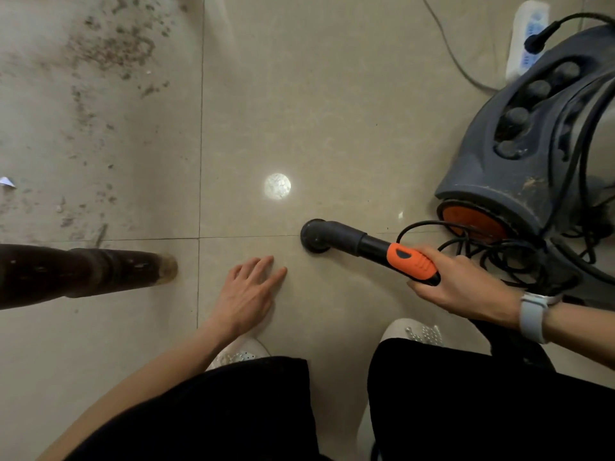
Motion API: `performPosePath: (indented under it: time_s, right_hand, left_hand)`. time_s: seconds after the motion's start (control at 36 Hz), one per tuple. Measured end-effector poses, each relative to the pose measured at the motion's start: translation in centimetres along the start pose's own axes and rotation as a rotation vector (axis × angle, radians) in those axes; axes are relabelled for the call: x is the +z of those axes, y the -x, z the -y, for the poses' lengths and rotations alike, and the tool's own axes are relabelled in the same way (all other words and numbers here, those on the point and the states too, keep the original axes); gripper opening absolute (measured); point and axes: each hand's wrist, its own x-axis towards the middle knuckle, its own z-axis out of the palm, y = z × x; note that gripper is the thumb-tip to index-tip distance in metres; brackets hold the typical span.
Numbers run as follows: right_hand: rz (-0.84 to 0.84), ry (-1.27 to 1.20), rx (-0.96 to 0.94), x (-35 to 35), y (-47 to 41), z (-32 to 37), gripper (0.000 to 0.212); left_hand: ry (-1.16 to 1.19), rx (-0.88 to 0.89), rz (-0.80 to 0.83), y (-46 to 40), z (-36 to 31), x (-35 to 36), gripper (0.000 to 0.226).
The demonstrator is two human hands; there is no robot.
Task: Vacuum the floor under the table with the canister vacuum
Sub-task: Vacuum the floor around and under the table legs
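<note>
My right hand [466, 287] grips the orange handle [411, 261] of the vacuum wand. The wand's dark elbow nozzle [316, 236] points down at the beige tiled floor [332, 111]. The grey canister vacuum [519, 154] with its orange end stands at the right, close behind that hand. My left hand [248, 294] hovers over the tile with fingers spread and straight, holding nothing, just left of the nozzle. A dark wooden table leg [86, 271] stands at the left. Dirt and crumbs [109, 48] cover the tile at the upper left.
A tangle of black cord [499, 251] lies between the canister and my right hand. A white power strip [529, 34] with a plug in it lies at the top right, and a grey cable [449, 48] runs to it. My two white shoes show below my hands.
</note>
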Motion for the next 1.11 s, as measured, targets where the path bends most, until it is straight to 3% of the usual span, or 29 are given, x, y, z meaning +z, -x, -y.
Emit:
performPosePath:
  time_s: [0.42,0.56,0.64,0.81,0.97,1.11]
  right_hand:
    - [0.010,0.020,-0.053,-0.2,-0.1,1.2,0.052]
    - [0.044,0.067,-0.104,0.2,0.4,1.9,0.051]
    - [0.082,0.200,-0.188,1.1,0.5,2.7,0.050]
    - [-0.070,0.122,-0.124,-0.3,-1.9,4.1,0.048]
    - [0.052,0.118,-0.214,1.0,-2.7,7.8,0.043]
    - [-0.044,0.115,-0.216,0.0,-4.2,8.7,0.041]
  left_hand:
    - [0.008,0.000,0.015,0.0,-0.1,-0.2,0.052]
    - [0.011,0.020,-0.077,0.4,1.3,0.0,0.041]
    - [0.007,-0.054,-0.135,1.3,3.0,0.6,0.040]
    - [-0.001,-0.102,-0.133,2.2,4.1,0.8,0.052]
    - [0.014,-0.067,-0.095,2.1,3.9,0.7,0.051]
    - [0.026,-0.044,-0.142,2.6,4.3,0.9,0.047]
